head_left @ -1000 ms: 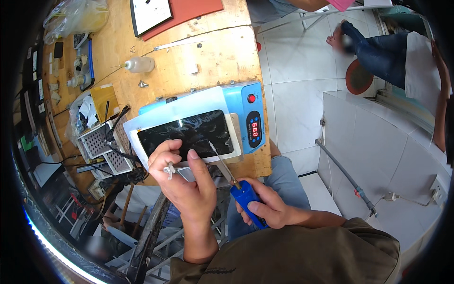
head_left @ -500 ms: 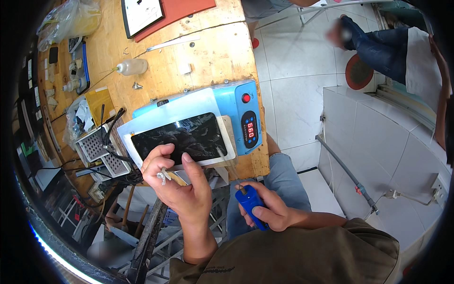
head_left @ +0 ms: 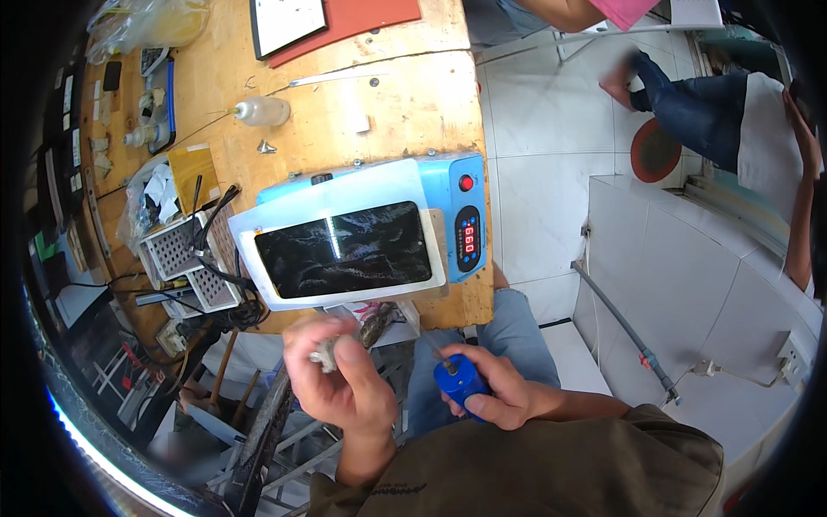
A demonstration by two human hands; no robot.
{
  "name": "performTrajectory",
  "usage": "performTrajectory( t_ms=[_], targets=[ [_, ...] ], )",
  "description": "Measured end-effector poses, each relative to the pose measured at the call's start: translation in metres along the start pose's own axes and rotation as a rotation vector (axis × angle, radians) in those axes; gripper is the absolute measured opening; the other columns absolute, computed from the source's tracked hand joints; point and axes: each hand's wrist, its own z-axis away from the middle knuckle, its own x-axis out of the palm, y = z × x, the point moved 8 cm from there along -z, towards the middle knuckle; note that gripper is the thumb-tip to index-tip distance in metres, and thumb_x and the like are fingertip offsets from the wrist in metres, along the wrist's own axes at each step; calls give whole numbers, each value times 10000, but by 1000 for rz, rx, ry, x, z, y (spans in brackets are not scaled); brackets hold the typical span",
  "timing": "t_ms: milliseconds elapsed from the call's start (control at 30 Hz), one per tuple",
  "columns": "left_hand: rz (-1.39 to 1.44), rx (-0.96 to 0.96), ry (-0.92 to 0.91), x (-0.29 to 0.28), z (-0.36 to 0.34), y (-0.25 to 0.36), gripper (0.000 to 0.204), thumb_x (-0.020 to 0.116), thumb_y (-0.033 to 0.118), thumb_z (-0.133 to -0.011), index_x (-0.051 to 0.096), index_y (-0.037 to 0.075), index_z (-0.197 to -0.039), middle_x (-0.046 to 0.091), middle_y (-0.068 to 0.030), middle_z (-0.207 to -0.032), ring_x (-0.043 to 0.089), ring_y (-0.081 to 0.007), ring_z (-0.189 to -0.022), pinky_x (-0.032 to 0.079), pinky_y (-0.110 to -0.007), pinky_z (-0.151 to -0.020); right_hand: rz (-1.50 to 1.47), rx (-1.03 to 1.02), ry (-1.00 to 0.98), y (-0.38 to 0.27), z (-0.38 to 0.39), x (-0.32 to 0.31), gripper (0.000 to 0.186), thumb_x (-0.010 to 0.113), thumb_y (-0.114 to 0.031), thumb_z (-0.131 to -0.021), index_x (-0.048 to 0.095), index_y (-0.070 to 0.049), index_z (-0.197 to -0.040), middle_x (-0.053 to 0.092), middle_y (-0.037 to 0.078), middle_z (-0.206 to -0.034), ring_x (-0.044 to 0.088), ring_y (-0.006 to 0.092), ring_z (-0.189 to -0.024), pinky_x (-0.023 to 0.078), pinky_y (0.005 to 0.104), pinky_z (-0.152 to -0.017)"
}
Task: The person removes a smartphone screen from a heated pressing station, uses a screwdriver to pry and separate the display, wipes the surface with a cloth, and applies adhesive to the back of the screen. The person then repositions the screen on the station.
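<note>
My left hand (head_left: 340,370) is raised off the near edge of the bench, thumb and fingers closed round a crumpled greyish wad (head_left: 326,354). In my right hand (head_left: 500,389), over my lap, is a blue hand tool (head_left: 460,377) with a metal shaft and a thin rod at its upper end. Beyond both hands a black tablet screen (head_left: 345,250), streaked with whitish smears, lies face up on a pale translucent sheet (head_left: 254,258). Under the sheet is a blue heating plate (head_left: 471,183) with a red button and a lit red display. Neither hand touches the screen.
A squeeze bottle (head_left: 263,111) with a needle tip lies on the wooden bench (head_left: 431,103). White baskets (head_left: 172,256) with black cables stand left. Farther back are a red mat (head_left: 370,21) and another tablet panel (head_left: 287,24). Other people are at the right.
My left hand has lifted off the screen and drawn back toward me with the wad. The blue tool has tilted slightly in my right hand. The whole view has shifted a little.
</note>
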Motion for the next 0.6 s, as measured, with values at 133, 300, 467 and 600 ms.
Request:
performTrajectory(
  t_ms=[133, 300, 467, 600],
  targets=[
    [180, -261, -246, -6, 21, -5, 326, 625, 259, -1039, 602, -9, -854, 582, -80, -792, 544, -159, -731, 432, -282, -667, 92, -14, -169, -21, -13, 18, 644, 568, -278, -1025, 310, 14, -1539, 636, 195, -1193, 694, 268, -965, 533, 374, -869],
    [528, -407, 118, -47, 8, -9, 367, 583, 299, -1063, 488, 69, -794, 460, -34, -695, 457, -128, -641, 365, -268, -560, 64, 252, -440, -15, 5, 44, 640, 556, -265, -1036, 297, -11, -1563, 589, 199, -1351, 655, 337, -1136, 493, 399, -983],
    [594, -46, 191, -71, 0, 19, 315, 468, 288, -1106, 440, 96, -858, 398, -24, -767, 475, -133, -622, 393, -237, -495, 224, 260, -508, 0, 38, 36, 597, 555, -252, -1039, 338, -1, -1536, 632, 182, -1277, 684, 310, -1059, 528, 411, -933],
    [394, -309, -7, -35, 46, -28, 286, 504, 305, -1019, 461, 42, -913, 477, -96, -860, 457, -157, -740, 394, -294, -647, 73, 252, -31, -18, 39, -15, 663, 629, -295, -998, 338, -22, -1527, 621, 176, -1119, 667, 193, -812, 548, 348, -736]
  ],
)
